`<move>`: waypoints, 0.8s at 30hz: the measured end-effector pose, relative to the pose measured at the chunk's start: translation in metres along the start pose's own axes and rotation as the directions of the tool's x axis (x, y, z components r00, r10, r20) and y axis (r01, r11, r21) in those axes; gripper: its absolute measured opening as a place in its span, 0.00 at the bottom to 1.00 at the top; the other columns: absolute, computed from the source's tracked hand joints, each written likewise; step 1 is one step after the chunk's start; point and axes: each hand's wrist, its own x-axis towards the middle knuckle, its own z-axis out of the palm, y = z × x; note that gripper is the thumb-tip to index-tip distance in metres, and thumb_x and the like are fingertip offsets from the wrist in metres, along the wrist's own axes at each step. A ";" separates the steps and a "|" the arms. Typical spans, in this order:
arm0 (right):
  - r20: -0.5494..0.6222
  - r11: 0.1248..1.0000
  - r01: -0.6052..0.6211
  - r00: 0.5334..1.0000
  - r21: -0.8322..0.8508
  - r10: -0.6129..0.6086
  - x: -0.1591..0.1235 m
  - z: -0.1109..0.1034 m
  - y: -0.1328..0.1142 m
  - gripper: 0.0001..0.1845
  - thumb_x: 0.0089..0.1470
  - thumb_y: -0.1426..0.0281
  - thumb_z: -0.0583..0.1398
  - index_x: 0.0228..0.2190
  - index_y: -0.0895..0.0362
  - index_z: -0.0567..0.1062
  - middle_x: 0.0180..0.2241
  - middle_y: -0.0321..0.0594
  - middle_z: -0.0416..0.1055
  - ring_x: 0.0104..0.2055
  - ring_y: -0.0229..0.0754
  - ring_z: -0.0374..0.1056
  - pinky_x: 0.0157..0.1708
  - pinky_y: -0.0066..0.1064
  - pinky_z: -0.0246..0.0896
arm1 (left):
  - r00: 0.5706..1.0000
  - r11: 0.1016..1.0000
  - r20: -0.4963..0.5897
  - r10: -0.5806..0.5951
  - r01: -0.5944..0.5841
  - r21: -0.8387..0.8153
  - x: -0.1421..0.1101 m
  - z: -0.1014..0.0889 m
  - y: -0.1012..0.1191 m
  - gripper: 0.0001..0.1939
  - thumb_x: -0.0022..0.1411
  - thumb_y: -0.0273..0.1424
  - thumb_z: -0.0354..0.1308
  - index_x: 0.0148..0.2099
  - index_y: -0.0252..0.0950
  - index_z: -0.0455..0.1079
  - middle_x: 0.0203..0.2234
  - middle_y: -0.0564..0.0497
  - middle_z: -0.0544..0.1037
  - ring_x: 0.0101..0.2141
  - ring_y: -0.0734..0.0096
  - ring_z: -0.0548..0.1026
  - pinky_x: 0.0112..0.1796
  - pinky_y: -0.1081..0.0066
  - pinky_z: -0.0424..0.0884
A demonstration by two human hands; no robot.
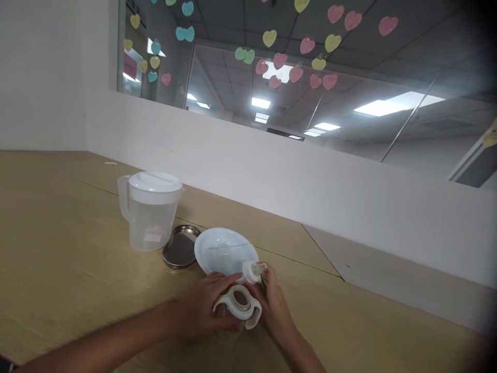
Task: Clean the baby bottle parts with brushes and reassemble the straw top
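My left hand (200,308) is wrapped around a baby bottle (245,314), which has a white handled collar and an uncovered round mouth facing up toward me. Between the fingers of my right hand (276,304) is the bottle's nipple (254,270), clear-tipped in a white ring, held just above and apart from the bottle mouth. Something thin and greenish shows by my right fingers, too small to name. Right behind both hands sits a pale blue-white bowl (221,246), its near rim partly hidden by my hands.
A lidded clear plastic pitcher (153,220) stands at the left on the wooden table (77,248). A shallow round metal tray (180,250) lies between pitcher and bowl. Behind the table rises a white wall (233,166) below a window with heart-shaped notes.
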 end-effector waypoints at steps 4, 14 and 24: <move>0.033 0.993 0.049 0.998 -0.103 -0.046 0.001 -0.001 0.006 0.18 0.55 0.62 0.57 0.45 0.55 0.62 0.46 0.45 0.70 0.49 0.46 0.66 0.46 0.40 0.62 | 1.000 1.000 0.015 -0.007 0.007 0.001 0.000 -0.001 0.003 0.40 0.52 0.47 0.60 0.62 0.37 0.53 0.52 0.43 0.69 0.51 0.58 0.66 0.52 0.60 0.61; 0.026 0.927 0.226 0.973 -0.298 -0.229 0.003 -0.002 0.010 0.12 0.55 0.65 0.55 0.42 0.54 0.64 0.40 0.43 0.70 0.44 0.46 0.66 0.48 0.44 0.60 | 1.000 1.000 0.015 -0.001 0.001 0.008 0.001 -0.001 0.002 0.39 0.52 0.47 0.60 0.62 0.37 0.54 0.51 0.43 0.70 0.49 0.57 0.67 0.51 0.60 0.62; 0.127 0.987 0.082 0.990 -0.137 -0.065 0.005 -0.003 0.020 0.22 0.58 0.62 0.53 0.51 0.55 0.55 0.51 0.47 0.64 0.53 0.46 0.61 0.51 0.40 0.58 | 1.000 1.000 0.013 0.022 -0.022 0.021 0.001 -0.002 0.002 0.37 0.53 0.46 0.59 0.61 0.37 0.54 0.52 0.43 0.69 0.51 0.56 0.66 0.52 0.59 0.61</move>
